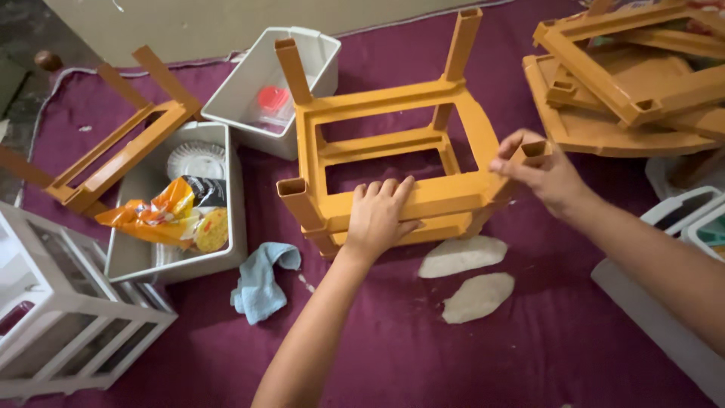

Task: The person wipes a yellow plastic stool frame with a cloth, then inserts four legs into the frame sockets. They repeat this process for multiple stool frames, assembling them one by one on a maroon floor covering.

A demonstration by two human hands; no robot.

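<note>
Left hand (380,217) lay flat, fingers spread, on the near rail of an orange frame (393,143), pressing down on it rather than gripping. The right hand (538,170) pinched the top of the frame's near right leg (535,150) between thumb and fingers, closed on that hollow square tube. The frame stood upside down on a maroon floor cloth (483,355), its four legs pointing up, in the middle of the view. Just in front of it lay two pale, flat, oval pieces (472,276) on the cloth, and to their left a crumpled light blue rag (263,281). Left of the frame sat an open grey bin (124,261) holding orange and yellow packets (162,215) and a round white dish, with a second white bin (302,49) behind it, a red-lidded jar (272,102) inside. Another orange frame (113,151) rested tilted against the grey bin's far edge. At the far right was a pile of more orange parts (627,91), well apart from the hands. A white slatted rack (68,325) filled the lower left corner, and white containers showed at the right edge.
</note>
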